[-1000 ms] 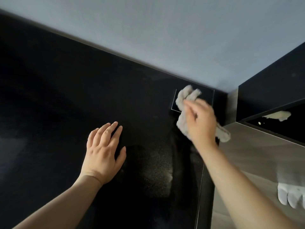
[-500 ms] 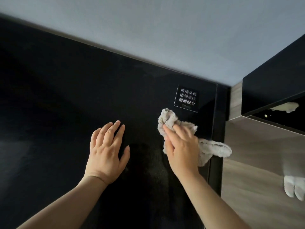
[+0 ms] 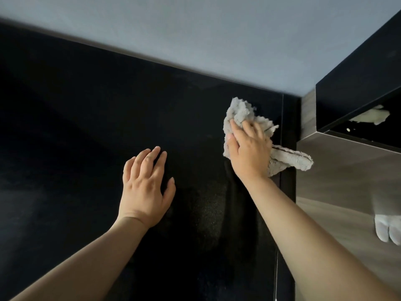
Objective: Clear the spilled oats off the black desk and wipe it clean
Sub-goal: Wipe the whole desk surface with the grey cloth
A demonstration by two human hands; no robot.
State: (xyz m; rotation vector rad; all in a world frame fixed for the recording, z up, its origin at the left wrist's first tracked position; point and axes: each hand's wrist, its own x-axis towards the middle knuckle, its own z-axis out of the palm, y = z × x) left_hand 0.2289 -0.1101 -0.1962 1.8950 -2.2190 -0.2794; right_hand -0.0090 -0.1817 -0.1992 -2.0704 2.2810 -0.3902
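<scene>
The black desk [image 3: 86, 127] fills the left and middle of the head view. No oats show on it. My right hand [image 3: 249, 151] presses a crumpled grey cloth [image 3: 238, 111] onto the desk near its far right corner, fingers bent over the bunched fabric. One end of the cloth trails out to the right, past the desk's edge. The cloth hides the small label at that corner. My left hand [image 3: 145, 187] lies flat on the desk, fingers spread, to the left of the cloth.
A grey wall [image 3: 195, 40] runs behind the desk. A black cabinet [image 3: 358, 83] juts out at the upper right, with a pale object [image 3: 371, 117] in its opening. Beyond the desk's right edge lies a wood-grain surface [image 3: 347, 181] with a white object [image 3: 386, 227] on it.
My right hand drew the cloth back toward me, uncovering the label, then pushed it forward again over the label. My left hand has stayed flat in place.
</scene>
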